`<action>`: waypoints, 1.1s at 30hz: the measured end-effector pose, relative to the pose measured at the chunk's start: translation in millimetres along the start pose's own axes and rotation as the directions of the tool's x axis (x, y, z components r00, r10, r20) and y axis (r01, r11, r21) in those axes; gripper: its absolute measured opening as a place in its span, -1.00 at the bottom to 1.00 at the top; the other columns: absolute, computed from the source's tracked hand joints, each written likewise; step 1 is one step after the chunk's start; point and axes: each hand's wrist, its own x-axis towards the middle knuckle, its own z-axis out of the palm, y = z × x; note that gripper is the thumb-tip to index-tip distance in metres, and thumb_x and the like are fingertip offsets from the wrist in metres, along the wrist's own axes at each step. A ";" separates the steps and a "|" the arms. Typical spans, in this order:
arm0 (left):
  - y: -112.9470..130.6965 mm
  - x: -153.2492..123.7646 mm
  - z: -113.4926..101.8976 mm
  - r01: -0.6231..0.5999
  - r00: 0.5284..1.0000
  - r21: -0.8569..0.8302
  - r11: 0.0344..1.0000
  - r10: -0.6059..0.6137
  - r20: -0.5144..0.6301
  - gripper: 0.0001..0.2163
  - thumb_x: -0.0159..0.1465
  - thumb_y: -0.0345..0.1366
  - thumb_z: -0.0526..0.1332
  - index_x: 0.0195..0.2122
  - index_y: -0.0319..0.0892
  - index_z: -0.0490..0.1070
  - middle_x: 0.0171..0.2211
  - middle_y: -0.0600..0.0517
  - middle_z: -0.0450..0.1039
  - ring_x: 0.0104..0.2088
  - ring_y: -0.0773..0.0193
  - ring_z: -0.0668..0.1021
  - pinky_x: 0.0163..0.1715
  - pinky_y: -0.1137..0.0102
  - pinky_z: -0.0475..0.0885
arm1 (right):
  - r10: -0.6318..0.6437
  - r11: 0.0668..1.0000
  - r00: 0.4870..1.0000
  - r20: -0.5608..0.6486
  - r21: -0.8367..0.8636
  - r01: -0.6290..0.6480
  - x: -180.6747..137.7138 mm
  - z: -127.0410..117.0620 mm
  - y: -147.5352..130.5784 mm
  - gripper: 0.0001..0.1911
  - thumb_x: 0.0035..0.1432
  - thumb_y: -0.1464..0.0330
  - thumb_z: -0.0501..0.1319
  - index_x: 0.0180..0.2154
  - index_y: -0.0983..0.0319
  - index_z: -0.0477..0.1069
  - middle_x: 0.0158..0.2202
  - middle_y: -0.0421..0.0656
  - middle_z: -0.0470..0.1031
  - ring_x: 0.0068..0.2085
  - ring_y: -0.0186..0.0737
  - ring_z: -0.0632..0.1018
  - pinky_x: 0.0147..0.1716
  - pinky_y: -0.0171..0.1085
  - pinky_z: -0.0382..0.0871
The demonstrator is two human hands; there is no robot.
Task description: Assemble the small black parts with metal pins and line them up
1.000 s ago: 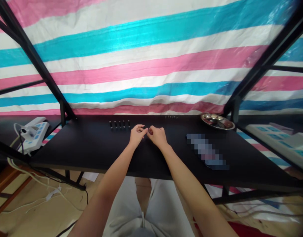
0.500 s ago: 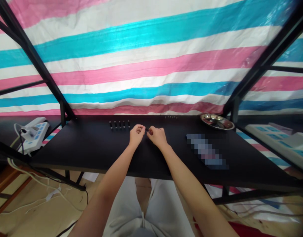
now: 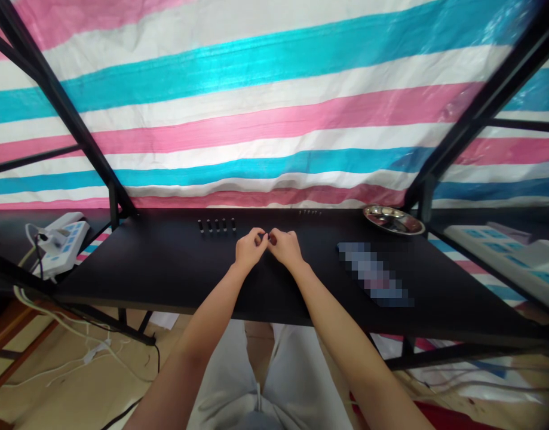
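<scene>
Small dark piece (image 3: 267, 235) — mostly hidden from me by the fingertips around it — sits over the middle of the black table (image 3: 166, 263), between my two hands. From my end, I have the left hand (image 3: 249, 248) curled in, thumb and forefinger pinched together on the piece, with a little dark gap inside the curl. My right hand (image 3: 286, 247) meets it from the other side, its thumb and fingertips drawn close on the same piece; I can't make out which part each one grips. The fingertips of both hands nearly touch.

Left of my left hand I have five dark cylinders (image 3: 217, 225) with pale ends, evenly spaced in a row — standing or lying, I can't say. A short row of tiny pale pieces (image 3: 305, 212) lies near the far edge, beyond my right hand. Farther right is a shiny metal plate (image 3: 394, 221), and nearer me a pixelated bluish item (image 3: 375, 275) lies slantwise on the tabletop. Behind everything hangs a striped sheet (image 3: 256, 107).
</scene>
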 end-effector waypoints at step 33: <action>29.8 87.9 -72.9 -0.584 0.664 0.234 0.777 0.291 0.689 -0.95 0.06 -0.34 0.20 -0.44 -0.14 0.44 -0.39 0.02 0.44 -0.36 0.27 0.46 -0.39 0.46 0.24 | 0.024 0.959 1.000 0.000 0.282 -0.023 1.8 -0.9 -1.9 -0.91 0.02 0.33 0.12 -0.46 0.20 0.29 -0.62 -0.29 0.36 -0.55 -0.36 0.40 -0.40 -0.35 0.18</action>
